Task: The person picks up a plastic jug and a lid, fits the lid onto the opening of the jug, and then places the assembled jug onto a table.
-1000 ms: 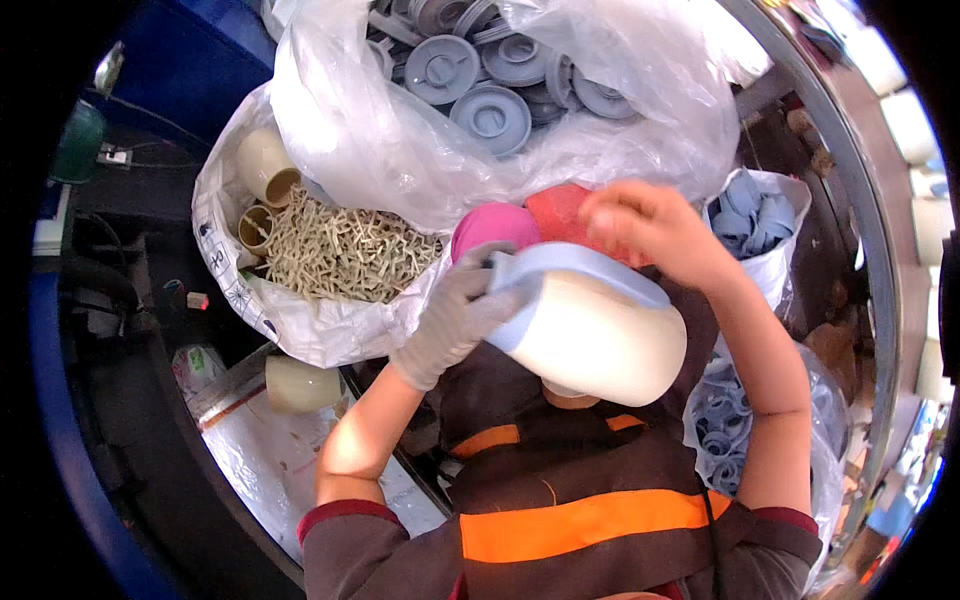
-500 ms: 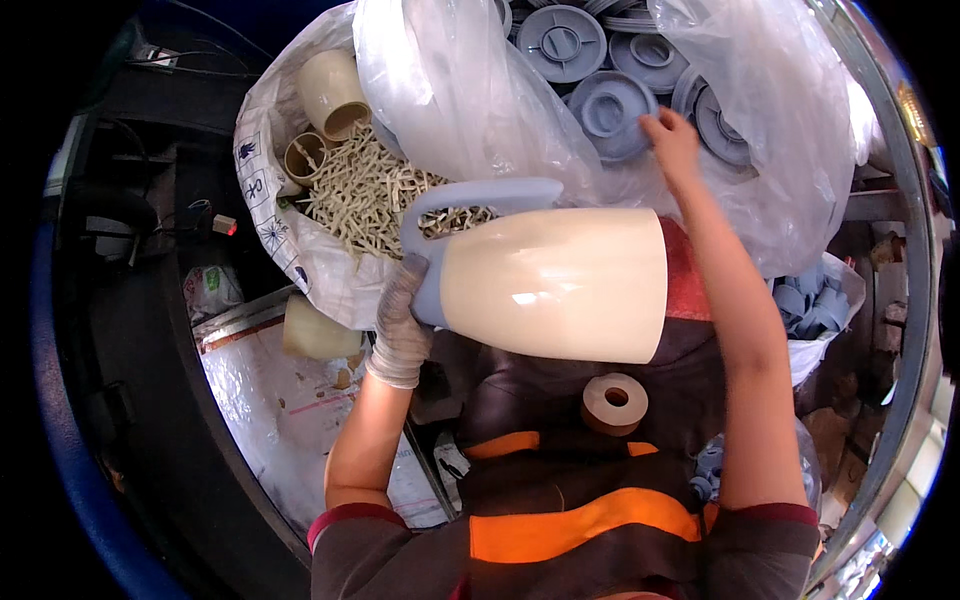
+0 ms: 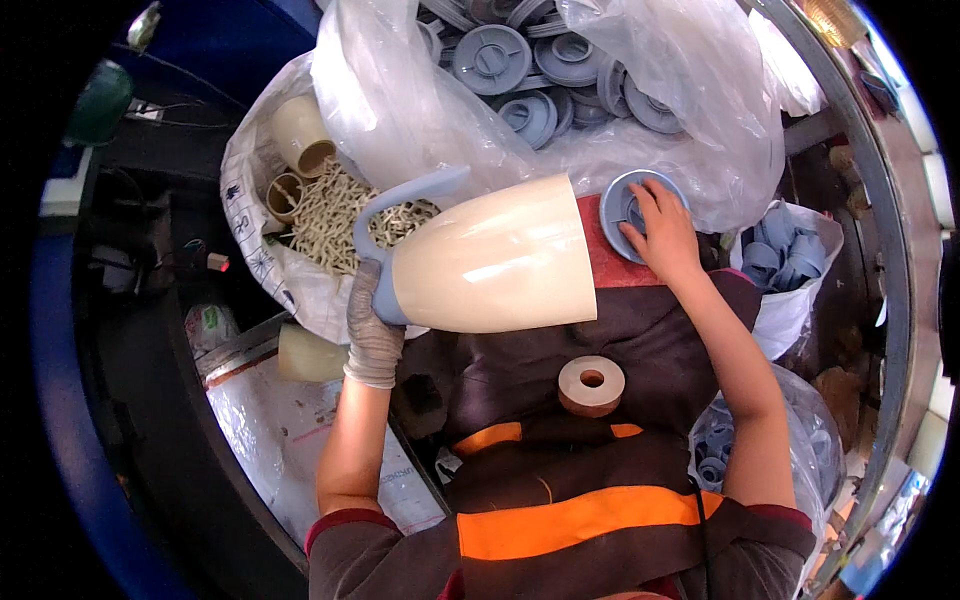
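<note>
My left hand, in a whitish glove, is closed around the blue-grey neck of a cream jug. The jug lies on its side above my lap, its handle toward the sack and its wide end to the right. A short gap away, my bare right hand grips a round blue-grey plastic disc, with fingers bent over its ribbed face. Behind the disc shows a red surface. The jug's wide end faces the disc; its inside is hidden.
A clear plastic bag holds several blue-grey discs. Beside it, a white sack contains cream cups and strips. A tape roll rests on my lap. Blue-grey parts fill a small bag and another clear bag at right.
My right hand has come nearer from the plastic bag, bringing a disc out with it. The view has shifted, and the jug now tilts slightly, its wide end higher.
</note>
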Action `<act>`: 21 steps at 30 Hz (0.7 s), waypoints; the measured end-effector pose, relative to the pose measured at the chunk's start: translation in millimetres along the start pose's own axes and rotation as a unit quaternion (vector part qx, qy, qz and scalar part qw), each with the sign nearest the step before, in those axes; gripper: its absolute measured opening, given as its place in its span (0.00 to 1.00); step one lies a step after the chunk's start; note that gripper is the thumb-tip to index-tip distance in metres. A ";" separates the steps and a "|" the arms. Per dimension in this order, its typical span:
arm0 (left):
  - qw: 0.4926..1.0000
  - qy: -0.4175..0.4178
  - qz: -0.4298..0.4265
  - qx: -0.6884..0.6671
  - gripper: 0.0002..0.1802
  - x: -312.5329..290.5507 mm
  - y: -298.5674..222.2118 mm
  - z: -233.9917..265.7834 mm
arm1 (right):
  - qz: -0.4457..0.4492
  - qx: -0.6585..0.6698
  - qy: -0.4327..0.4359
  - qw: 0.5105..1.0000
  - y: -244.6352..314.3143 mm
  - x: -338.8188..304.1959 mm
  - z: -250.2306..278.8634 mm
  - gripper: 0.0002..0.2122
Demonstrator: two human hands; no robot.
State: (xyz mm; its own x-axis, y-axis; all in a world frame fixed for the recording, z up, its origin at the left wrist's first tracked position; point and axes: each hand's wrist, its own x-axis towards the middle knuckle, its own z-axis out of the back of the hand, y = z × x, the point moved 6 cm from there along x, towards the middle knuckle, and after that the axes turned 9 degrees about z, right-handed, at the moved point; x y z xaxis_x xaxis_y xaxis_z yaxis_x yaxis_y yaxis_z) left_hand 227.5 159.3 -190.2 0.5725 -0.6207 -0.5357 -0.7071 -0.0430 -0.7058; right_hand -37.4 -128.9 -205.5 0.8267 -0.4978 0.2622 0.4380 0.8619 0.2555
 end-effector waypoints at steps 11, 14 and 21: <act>0.995 0.051 0.072 -0.050 0.26 -24.3 36.3 -24.2 | -0.090 0.438 -0.115 0.887 69.5 -27.0 79.4 0.24; 0.992 0.059 0.090 -0.064 0.25 -24.3 41.9 -32.4 | -0.068 0.483 -0.149 0.860 79.3 -43.3 92.5 0.26; 0.975 0.083 0.195 -0.074 0.26 -33.8 56.9 -39.6 | 0.110 0.344 -0.210 0.908 99.8 -68.6 118.9 0.29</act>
State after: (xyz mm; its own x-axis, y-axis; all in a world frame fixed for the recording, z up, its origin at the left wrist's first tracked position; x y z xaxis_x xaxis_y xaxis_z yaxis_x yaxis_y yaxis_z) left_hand 151.5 146.9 -194.0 0.1828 -0.7295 -0.6591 -0.9162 0.1168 -0.3833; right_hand -92.4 -20.2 -87.4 0.5960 -0.4388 0.6725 -0.1656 0.7523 0.6377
